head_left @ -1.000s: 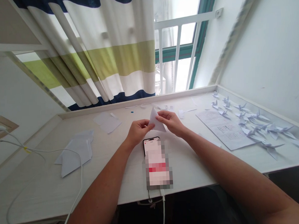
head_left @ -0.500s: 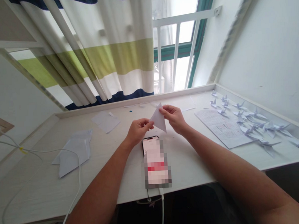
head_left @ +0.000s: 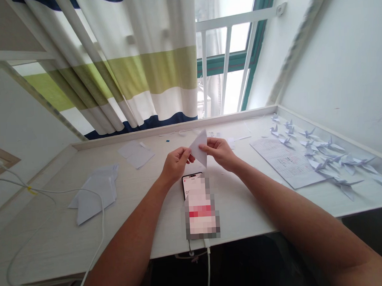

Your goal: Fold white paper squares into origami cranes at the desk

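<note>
A folded white paper triangle is held up above the desk between both hands. My left hand pinches its left edge with thumb and fingers. My right hand pinches its right side. Just below them a phone lies face up on the pale wooden desk, its screen lit, with a cable plugged in at the near end.
Folded white sheets lie at the left under a white cable. A printed sheet and several paper cranes lie at the right. Flat paper pieces sit near the back edge, by the striped curtain.
The paper triangle has turned between the fingers, its top corner rising a little. Both hands shifted slightly while keeping their pinch.
</note>
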Motion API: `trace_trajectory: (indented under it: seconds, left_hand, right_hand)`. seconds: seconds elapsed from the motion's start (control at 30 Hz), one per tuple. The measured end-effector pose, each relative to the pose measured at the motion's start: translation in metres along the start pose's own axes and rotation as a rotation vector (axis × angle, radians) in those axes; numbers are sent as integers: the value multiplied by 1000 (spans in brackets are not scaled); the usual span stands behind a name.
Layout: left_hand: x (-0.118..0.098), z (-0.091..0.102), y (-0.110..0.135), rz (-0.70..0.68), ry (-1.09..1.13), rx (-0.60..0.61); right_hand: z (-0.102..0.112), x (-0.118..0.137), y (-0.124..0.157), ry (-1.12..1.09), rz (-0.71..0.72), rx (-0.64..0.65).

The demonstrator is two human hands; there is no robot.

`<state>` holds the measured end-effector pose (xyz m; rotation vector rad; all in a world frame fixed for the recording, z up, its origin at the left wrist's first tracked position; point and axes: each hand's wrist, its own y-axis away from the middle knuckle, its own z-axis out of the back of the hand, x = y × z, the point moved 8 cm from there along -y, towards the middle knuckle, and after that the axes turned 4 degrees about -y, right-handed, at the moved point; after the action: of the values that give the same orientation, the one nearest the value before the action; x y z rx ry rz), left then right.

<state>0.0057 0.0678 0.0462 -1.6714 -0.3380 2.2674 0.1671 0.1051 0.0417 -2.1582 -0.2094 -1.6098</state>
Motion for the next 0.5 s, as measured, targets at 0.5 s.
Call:
trace_trajectory:
  seconds: [0.5]
  left_hand:
    - [12, -1, -1, 60, 101, -12]
  right_hand:
    - [0, -3, 2, -54, 11, -41]
